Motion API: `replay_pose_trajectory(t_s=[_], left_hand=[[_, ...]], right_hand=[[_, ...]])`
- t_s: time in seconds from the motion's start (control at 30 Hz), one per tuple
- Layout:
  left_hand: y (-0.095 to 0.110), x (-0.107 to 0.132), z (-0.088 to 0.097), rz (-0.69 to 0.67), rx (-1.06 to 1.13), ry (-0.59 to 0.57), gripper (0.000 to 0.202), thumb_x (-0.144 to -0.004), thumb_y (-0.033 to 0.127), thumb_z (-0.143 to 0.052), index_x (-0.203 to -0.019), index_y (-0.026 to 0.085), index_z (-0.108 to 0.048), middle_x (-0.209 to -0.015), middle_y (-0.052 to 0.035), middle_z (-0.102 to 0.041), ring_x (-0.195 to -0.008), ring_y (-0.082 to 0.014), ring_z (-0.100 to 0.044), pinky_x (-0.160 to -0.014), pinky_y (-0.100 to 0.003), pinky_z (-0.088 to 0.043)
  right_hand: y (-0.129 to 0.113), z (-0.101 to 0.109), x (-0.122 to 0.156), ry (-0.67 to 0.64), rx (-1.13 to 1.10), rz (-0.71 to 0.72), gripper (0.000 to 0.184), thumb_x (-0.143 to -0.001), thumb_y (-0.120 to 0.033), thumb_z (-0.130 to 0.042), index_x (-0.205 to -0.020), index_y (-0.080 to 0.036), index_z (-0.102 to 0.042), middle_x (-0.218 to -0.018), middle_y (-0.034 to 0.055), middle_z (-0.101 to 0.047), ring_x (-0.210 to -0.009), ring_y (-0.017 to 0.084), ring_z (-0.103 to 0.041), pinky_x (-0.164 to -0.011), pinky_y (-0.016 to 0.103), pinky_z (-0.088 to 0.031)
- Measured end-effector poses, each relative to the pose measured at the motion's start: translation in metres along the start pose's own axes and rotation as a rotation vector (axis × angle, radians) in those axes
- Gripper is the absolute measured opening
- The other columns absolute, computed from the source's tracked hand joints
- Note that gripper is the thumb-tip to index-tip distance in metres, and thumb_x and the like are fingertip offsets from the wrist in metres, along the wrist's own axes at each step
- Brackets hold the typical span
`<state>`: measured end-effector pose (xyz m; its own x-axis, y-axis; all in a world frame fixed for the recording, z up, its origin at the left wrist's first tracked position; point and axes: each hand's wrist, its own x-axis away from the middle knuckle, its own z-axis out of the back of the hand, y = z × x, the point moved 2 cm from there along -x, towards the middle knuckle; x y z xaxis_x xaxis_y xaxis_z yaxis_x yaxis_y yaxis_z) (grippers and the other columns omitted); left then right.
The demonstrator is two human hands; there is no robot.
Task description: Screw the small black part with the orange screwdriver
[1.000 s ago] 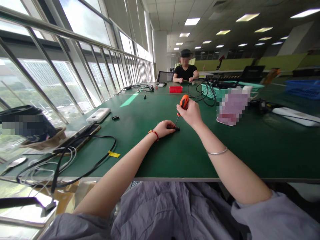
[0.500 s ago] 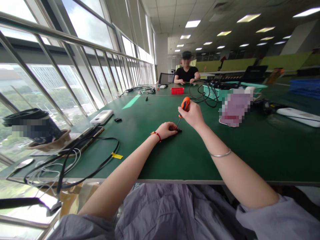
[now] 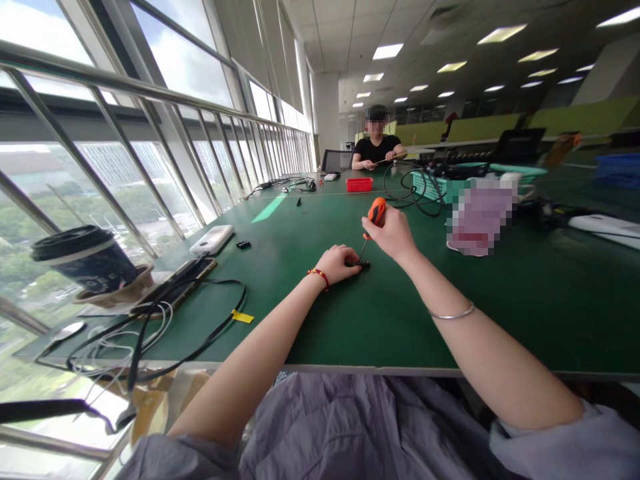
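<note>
My right hand (image 3: 395,235) is closed around an orange-handled screwdriver (image 3: 375,212), held nearly upright with its tip down on a small black part (image 3: 364,265) on the green table (image 3: 380,313). My left hand (image 3: 339,263) is closed and pinches that black part from the left, pressing it to the table. A red bead bracelet is on my left wrist and a silver bangle on my right forearm.
At the left stand a paper cup with a black lid (image 3: 87,261), a tangle of black and white cables (image 3: 150,327), a white box (image 3: 213,240) and a small black piece (image 3: 243,245). Further back are a red bin (image 3: 359,185), a teal basket (image 3: 430,183) and a seated person (image 3: 377,143).
The view has drifted slightly left and down; my hands stay on the black part with the screwdriver tip on it, little else altered.
</note>
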<state>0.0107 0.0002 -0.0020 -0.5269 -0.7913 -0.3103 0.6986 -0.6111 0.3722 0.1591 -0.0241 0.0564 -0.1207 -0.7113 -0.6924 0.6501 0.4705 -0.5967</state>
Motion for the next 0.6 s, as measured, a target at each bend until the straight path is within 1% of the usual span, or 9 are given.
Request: replay_pose_trajectory(t_s=[0.07,0.33,0.6], left_hand=[[0.0003,0.0006,0.0013,-0.005,-0.024,-0.007,0.015,-0.072,0.028,-0.068,-0.079,0.015,-0.066,-0.082,-0.0040,-0.065,-0.079,-0.0182,-0.058,-0.079,-0.032,-0.047],[-0.0026,0.0011,0.0019,0.005,0.019,-0.021,0.014,-0.072,0.027,-0.068,-0.080,0.016,-0.066,-0.084,-0.0036,-0.065,-0.079,-0.0168,-0.058,-0.077,-0.029,-0.048],[-0.0039,0.0007,0.0024,0.000,0.024,-0.028,0.014,-0.072,0.027,-0.068,-0.081,0.016,-0.066,-0.084,-0.0034,-0.066,-0.080,-0.0171,-0.059,-0.080,-0.030,-0.048]], right_hand=[[0.0001,-0.0002,0.0000,-0.004,-0.004,0.002,0.021,-0.071,-0.040,-0.055,-0.065,-0.023,-0.045,-0.056,-0.0009,-0.051,-0.054,0.016,-0.046,-0.056,0.030,-0.037],[-0.0001,0.0014,-0.0002,0.017,-0.013,0.007,0.022,-0.071,-0.041,-0.054,-0.064,-0.023,-0.044,-0.056,-0.0006,-0.052,-0.053,0.016,-0.047,-0.055,0.029,-0.037],[-0.0057,0.0015,0.0010,-0.021,-0.044,-0.016,0.021,-0.071,-0.041,-0.053,-0.065,-0.024,-0.043,-0.056,-0.0009,-0.053,-0.055,0.016,-0.049,-0.057,0.029,-0.039]])
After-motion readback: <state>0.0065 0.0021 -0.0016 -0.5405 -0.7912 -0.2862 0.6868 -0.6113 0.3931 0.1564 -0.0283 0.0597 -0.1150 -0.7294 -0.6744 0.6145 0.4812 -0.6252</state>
